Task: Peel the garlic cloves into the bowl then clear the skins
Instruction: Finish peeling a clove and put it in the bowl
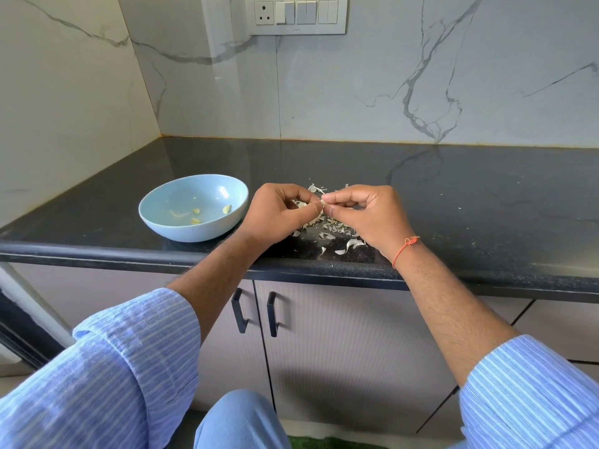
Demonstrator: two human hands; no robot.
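A pale blue bowl (168, 218) stands on the black counter, left of my hands, with three peeled garlic cloves (227, 209) inside. My left hand (275, 215) and my right hand (369, 215) meet above a heap of papery garlic skins (327, 230). Between their fingertips they pinch one small garlic clove (323, 202), mostly hidden by the fingers. Whether whole cloves lie under my hands I cannot tell.
The black counter (453, 196) runs right to a marble wall; a corner closes it off at the left. Loose skin flakes (351, 245) lie near the front edge. Cabinet doors with black handles (256, 314) are below. A switch panel (296, 12) is on the wall.
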